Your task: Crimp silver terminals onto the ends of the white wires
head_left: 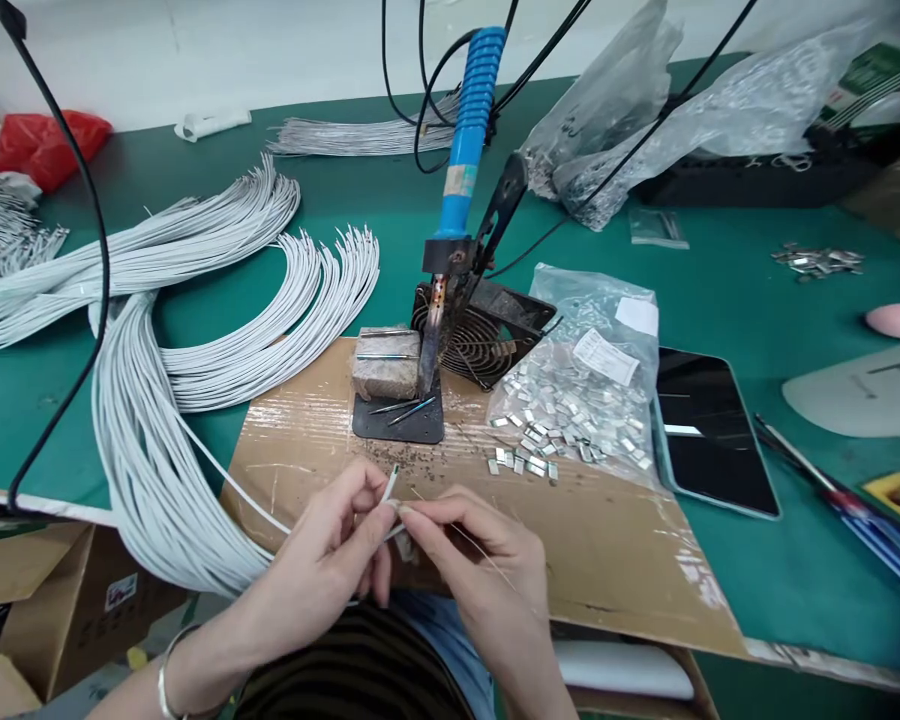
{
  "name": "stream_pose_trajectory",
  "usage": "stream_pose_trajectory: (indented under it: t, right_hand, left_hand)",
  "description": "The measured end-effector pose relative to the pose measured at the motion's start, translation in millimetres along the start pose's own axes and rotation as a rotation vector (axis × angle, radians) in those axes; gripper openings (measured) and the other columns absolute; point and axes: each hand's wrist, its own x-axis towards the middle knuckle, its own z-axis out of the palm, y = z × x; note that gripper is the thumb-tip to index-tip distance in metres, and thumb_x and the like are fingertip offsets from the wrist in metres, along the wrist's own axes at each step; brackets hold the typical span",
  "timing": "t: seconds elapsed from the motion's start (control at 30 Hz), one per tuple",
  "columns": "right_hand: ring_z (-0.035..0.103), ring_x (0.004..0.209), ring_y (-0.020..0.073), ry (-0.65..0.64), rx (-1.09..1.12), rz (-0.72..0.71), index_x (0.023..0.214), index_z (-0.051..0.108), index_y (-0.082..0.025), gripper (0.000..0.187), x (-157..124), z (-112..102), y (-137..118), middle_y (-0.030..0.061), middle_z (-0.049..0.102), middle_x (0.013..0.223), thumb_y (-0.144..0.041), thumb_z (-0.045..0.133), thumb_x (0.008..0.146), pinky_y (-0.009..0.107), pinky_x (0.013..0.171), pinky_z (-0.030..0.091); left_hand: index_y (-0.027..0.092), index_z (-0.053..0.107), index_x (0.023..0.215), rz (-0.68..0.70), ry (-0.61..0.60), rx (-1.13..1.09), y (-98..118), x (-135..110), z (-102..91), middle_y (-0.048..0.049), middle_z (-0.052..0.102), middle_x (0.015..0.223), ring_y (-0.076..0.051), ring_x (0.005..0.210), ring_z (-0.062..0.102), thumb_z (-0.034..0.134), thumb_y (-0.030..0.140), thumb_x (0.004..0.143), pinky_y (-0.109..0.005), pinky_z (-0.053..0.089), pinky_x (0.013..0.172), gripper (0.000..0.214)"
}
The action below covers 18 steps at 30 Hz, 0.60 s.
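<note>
My left hand (322,540) pinches the end of a white insulated wire (225,497) between thumb and fingers, and this wire runs back to a large bundle of white wires (150,450) on the left. My right hand (472,565) meets it at the tip, its thumb and forefinger closed on the wire's end. A thin pale strand (480,555) lies across the back of my right hand. Both hands are over a sheet of cardboard (607,560). Beyond them, a soldering iron with a blue handle (469,120) stands in its holder, tip down beside a solder block (385,363).
Several more white wire bundles lie on the green bench mat. A clear plastic bag of small metal clips (577,385) sits right of the iron, near a black tablet (709,430). A small fan (480,335) stands behind the iron. Black cables cross overhead.
</note>
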Motion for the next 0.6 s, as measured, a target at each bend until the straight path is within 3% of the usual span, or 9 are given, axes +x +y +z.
stream_pose_trajectory:
  t: [0.07,0.17,0.33,0.5,0.6]
  right_hand:
    - [0.052,0.054,0.0102,0.03,0.041,0.012,0.069,0.081,-0.021,0.019,0,2,1,-0.0013,0.059,0.061,-0.029,0.081,0.086,0.021,0.048,0.039]
    - [0.048,0.047,0.0083,0.078,0.138,0.026,0.075,0.082,-0.021,0.027,4,-2,3,-0.0013,0.059,0.06,-0.039,0.075,0.094,0.019,0.041,0.037]
    - [0.064,0.056,0.0142,0.102,0.212,-0.027,0.091,0.088,-0.025,0.048,6,-10,4,0.0057,0.071,0.069,-0.052,0.051,0.106,0.023,0.047,0.053]
    - [0.063,0.059,0.0131,0.029,0.058,-0.086,0.099,0.088,-0.028,0.017,-1,-3,-1,0.0031,0.07,0.072,-0.029,0.072,0.096,0.022,0.053,0.054]
    - [0.061,0.058,0.0127,0.015,-0.008,-0.126,0.101,0.088,-0.031,0.018,-4,2,-7,0.0013,0.068,0.07,-0.022,0.074,0.093,0.022,0.053,0.054]
  left_hand:
    - [0.02,0.054,0.092,0.001,0.015,-0.019,2,-1,3.0,0.0065,0.052,0.064,-0.008,0.054,0.043,0.064,0.056,0.099,-0.02,0.033,0.052,0.037]
    - [0.018,0.058,0.089,0.006,0.046,-0.049,3,-1,1.2,0.004,0.054,0.067,-0.009,0.059,0.042,0.07,0.056,0.095,-0.02,0.032,0.054,0.04]
    - [0.017,0.066,0.087,0.03,0.082,-0.14,1,2,-5.5,0.0037,0.054,0.066,-0.007,0.055,0.035,0.075,0.053,0.092,-0.02,0.023,0.049,0.038]
    - [0.016,0.072,0.085,0.025,0.099,-0.153,-3,3,-4.8,0.0031,0.055,0.065,-0.007,0.055,0.034,0.079,0.05,0.09,-0.019,0.023,0.048,0.035]
    - [0.016,0.075,0.085,0.008,0.094,-0.172,-3,3,-3.8,0.0031,0.054,0.063,-0.008,0.055,0.035,0.079,0.049,0.089,-0.02,0.025,0.048,0.034]
